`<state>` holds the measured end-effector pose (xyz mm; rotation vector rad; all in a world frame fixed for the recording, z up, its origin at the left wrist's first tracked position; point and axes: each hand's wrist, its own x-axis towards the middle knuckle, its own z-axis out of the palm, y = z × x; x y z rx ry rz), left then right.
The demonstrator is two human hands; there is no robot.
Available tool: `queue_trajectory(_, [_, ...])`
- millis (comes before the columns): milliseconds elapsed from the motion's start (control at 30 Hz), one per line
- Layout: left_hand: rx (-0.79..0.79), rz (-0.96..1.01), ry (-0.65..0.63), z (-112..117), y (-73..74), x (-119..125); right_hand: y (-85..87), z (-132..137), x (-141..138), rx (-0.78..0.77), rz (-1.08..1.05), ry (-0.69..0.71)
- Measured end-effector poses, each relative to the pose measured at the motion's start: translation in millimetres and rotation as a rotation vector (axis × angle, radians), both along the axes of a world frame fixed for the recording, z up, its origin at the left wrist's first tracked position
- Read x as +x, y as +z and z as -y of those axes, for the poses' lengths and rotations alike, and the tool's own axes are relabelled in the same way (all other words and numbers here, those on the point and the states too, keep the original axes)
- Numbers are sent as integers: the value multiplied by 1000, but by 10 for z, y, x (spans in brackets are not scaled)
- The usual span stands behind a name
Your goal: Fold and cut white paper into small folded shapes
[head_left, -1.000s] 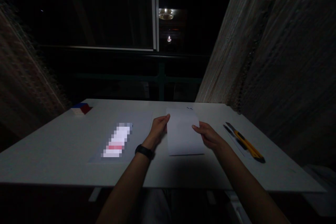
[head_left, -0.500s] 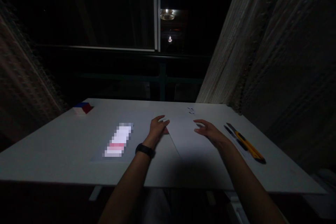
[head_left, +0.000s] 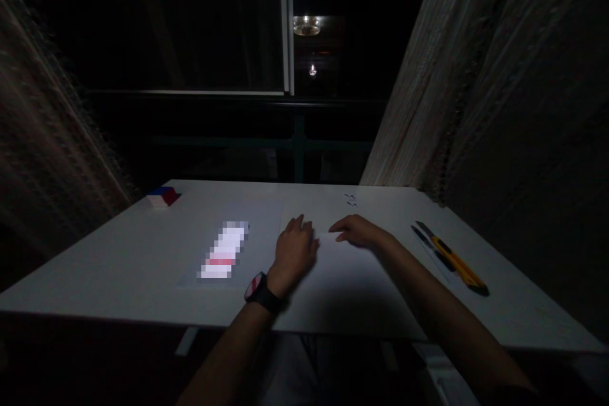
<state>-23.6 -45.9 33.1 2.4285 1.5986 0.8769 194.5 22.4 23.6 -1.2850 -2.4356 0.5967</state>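
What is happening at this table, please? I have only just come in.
A person has both hands at a pale sheet of paper on the white table. The left hand is at its left side; the right hand has its fingertips near its far edge. Whether they touch it is hard to tell. A yellow cutter lies to the right, and a colored cube sits at the far left.

Bare table point(head_left: 404, 212) beside the right hand point(head_left: 356, 230) gives passage up to a dark tool point(head_left: 443, 260) and yellow cutter point(head_left: 459, 264) blocking further right
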Motion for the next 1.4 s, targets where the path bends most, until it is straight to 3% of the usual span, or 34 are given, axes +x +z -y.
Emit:
queue_trajectory(100, [24, -225, -224, 79, -178, 61, 36, 153, -173, 219, 111, -30])
queue_trajectory(200, [-27, -344, -228, 128, -370, 92, 23, 554, -259, 448, 188, -152])
queue_trajectory(267, [13, -368, -206, 158, -448, 106, -42, 870, -269, 507, 283, -154])
queue_trajectory(400, [63, -384, -205, 194, -452, 136, -245, 1262, -233, 572, 432, -24])
queue_trajectory(533, [103, -351, -299, 190, -424, 165, -361, 1262, -209, 643, 454, 34])
queue_trajectory(700, [71, -347, -282, 183, -476, 175, -349, 1217, -153, 575, 454, 92])
queue_trajectory(1000, [63, -344, -281, 201, -443, 172, -167, 1346, 196, 393, 570, 32])
queue_trajectory(1400, [54, -327, -295, 182, -475, 167, -103, 1462, 563, 365, 564, -36])
